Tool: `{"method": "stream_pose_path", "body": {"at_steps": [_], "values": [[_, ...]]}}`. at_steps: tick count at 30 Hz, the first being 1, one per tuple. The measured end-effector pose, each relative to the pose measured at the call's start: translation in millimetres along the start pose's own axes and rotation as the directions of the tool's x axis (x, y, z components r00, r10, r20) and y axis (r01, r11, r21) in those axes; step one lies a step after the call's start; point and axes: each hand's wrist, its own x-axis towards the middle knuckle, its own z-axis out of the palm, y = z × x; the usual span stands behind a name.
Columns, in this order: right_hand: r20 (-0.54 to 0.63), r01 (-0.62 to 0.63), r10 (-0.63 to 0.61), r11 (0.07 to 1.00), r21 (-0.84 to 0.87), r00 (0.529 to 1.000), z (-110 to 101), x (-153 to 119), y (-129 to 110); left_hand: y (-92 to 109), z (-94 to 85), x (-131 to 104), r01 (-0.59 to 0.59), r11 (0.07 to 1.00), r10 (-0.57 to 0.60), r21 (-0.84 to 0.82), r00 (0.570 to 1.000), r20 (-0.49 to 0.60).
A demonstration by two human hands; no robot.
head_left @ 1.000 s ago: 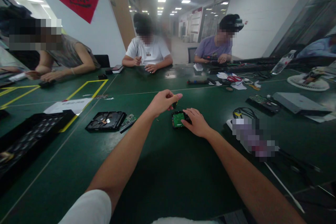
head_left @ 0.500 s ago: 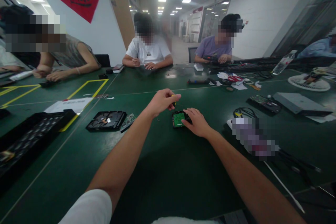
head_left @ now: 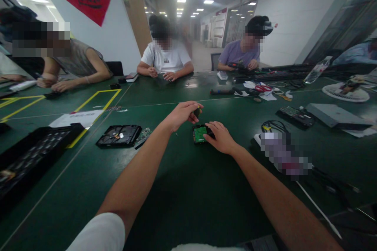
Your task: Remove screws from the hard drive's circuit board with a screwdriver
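A small hard drive with a green circuit board facing up lies flat on the table in front of me. My right hand grips its right side, thumb near the board's front and fingers over the far edge. Above the drive's far left corner, my left hand is closed around a yellow-and-black screwdriver. Only its handle shows; the tip cannot be made out. A tiny screw lies left of the drive. Farther left are a larger opened drive case and a loose circuit board.
A long black tray stands at the left beside a paper sheet. To the right lie a blurred-out item with cables, another drive, a grey box and a bottle. Several people sit around the green table.
My left hand has turned a little at the wrist and fingers, and the handle in it has shifted slightly. My right hand and the hard drive have stayed in place.
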Motion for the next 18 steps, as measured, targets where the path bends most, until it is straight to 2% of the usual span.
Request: {"method": "stream_pose_path", "body": {"at_steps": [8, 18], "values": [[0.007, -0.006, 0.006, 1.000, 0.013, 1.000, -1.0, -0.2, 0.0, -1.9, -1.2, -0.2, -0.074, 0.962, 0.118, 0.264, 0.981, -0.156], [0.031, -0.020, 0.020, 1.000, 0.015, 0.999, -3.0, 0.5, -0.9, 5.3, 3.5, -3.9, -0.052, 0.984, 0.063, 0.168, 0.996, -0.059]]}}
